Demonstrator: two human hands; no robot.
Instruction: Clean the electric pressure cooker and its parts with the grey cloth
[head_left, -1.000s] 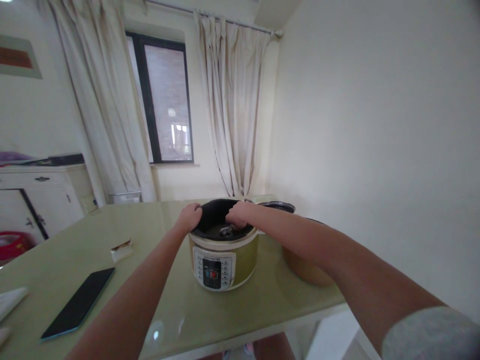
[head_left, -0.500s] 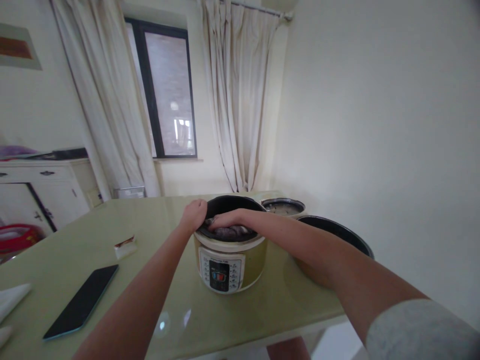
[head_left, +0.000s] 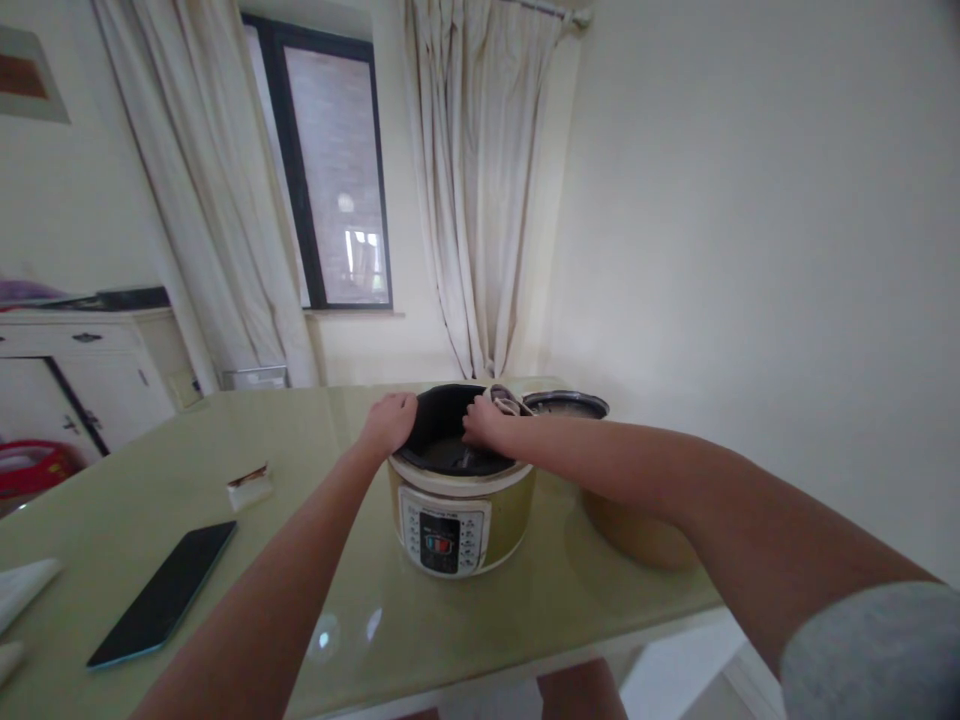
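An electric cooker (head_left: 517,515) with a control panel on its front stands on the table before me. Its dark inner pot (head_left: 439,425) is uncovered. My left hand (head_left: 391,422) is closed over the left side of the rim. In my right hand (head_left: 487,422) is a bunched greyish cloth (head_left: 504,398), held against the right inside wall of the pot near the rim. Part of the cloth is hidden behind the fingers. The right fingertips reach down into the pot.
Behind the cooker to the right lies a round lid-like piece (head_left: 566,405). A rounded vessel (head_left: 637,535) is partly covered by my right forearm. On the pale green table (head_left: 330,560) to the left are a dark phone or tablet (head_left: 169,590) and a small packet (head_left: 250,487).
My right hand has moved the cloth from the bottom of the pot up to the right inner wall. More of the pot's inside shows. My left hand has stayed on the rim.
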